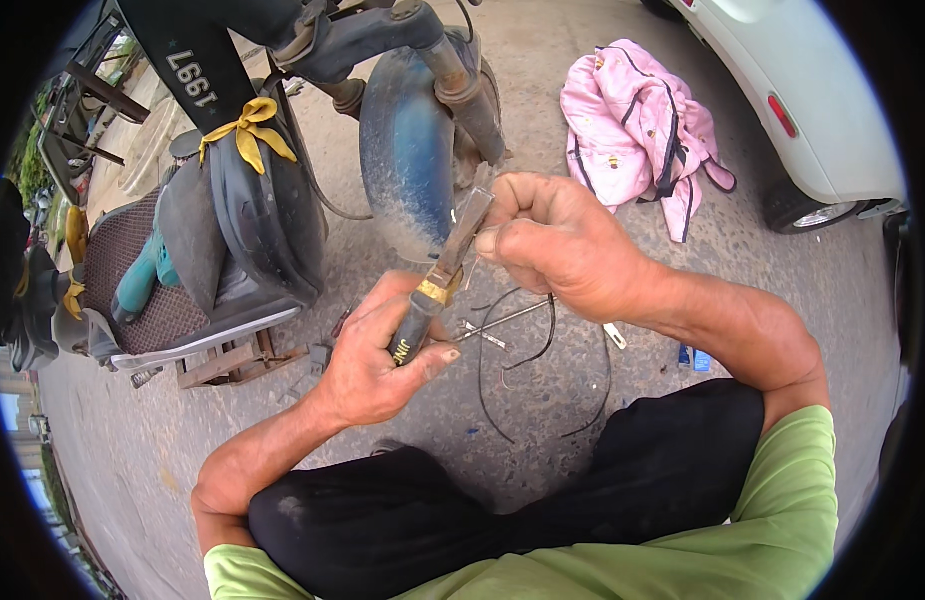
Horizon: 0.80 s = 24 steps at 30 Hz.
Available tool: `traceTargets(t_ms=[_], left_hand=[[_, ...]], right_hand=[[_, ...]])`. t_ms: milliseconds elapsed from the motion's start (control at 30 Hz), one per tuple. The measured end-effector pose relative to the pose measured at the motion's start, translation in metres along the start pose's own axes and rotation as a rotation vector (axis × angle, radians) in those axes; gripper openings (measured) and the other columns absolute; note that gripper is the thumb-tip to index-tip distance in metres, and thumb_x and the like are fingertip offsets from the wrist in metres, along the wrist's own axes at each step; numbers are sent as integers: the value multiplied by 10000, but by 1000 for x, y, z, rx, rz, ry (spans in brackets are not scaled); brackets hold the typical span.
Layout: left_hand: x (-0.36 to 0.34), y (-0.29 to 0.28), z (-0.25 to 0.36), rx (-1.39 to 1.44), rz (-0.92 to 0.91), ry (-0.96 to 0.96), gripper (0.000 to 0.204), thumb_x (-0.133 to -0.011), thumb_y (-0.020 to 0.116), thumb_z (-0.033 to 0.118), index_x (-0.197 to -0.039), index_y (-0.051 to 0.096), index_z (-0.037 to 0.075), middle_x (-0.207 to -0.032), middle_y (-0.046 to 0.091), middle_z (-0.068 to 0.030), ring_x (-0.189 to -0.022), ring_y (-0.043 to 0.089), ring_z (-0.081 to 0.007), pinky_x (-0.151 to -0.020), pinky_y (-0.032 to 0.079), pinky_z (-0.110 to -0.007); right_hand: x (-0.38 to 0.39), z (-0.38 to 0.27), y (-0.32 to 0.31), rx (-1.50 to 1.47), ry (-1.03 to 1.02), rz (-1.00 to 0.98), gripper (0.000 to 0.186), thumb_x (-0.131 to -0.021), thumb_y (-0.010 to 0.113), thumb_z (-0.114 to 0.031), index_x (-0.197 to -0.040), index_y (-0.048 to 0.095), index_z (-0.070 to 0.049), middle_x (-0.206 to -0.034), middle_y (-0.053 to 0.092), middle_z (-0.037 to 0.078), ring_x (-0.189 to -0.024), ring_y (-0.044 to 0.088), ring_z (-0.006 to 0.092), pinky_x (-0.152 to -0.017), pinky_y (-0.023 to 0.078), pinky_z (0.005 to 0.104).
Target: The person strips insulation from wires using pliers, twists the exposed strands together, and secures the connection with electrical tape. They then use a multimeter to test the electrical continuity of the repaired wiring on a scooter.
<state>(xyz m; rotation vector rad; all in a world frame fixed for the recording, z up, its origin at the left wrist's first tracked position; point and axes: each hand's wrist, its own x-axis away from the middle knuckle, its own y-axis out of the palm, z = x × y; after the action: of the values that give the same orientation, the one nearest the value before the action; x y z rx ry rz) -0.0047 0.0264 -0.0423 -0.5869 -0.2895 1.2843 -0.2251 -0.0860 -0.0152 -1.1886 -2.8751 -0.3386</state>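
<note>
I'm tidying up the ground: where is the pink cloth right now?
In the head view, the pink cloth lies crumpled on the ground at upper right, between the blue fender and the white car, beyond the right hand.

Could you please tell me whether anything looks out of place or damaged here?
The pink cloth lies crumpled on the ground near the white car, an odd place for fabric. The blue fender looks dusty and scuffed, suggesting wear. The black-handled tool in the left hand has a brown, stained-looking end.
</note>
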Motion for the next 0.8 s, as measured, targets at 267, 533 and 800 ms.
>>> traceTargets(t_ms=[267,533,800], left_hand=[[2,-3,-1,206,-73,-43,251,-807,765,206,-935,675,10,-1097,617,-135,-1028,602,-282,-921,465,-406],[9,0,-6,557,-130,-199,293,-846,767,258,-991,687,17,-1129,669,-132,-1114,610,-249,-978,466,-407],[10,-6,-9,773,-160,-211,331,-877,749,257,-975,579,-9,-1230,550,-200,-1023,643,-289,-818,593,-471]], right_hand=[[-2,2,-1,-128,-1,-78,146,-905,638,-156,-864,555,-43,-628,474,-50,-510,388,31,-443,283,228],[-2,0,-1,-133,19,-124,177,-874,633,-127,-822,478,-58,-620,447,-33,-482,342,53,-436,259,239],[-4,-6,-1,-214,-3,-156,139,-882,648,-146,-847,563,-42,-596,476,-25,-480,374,47,-437,275,242]])
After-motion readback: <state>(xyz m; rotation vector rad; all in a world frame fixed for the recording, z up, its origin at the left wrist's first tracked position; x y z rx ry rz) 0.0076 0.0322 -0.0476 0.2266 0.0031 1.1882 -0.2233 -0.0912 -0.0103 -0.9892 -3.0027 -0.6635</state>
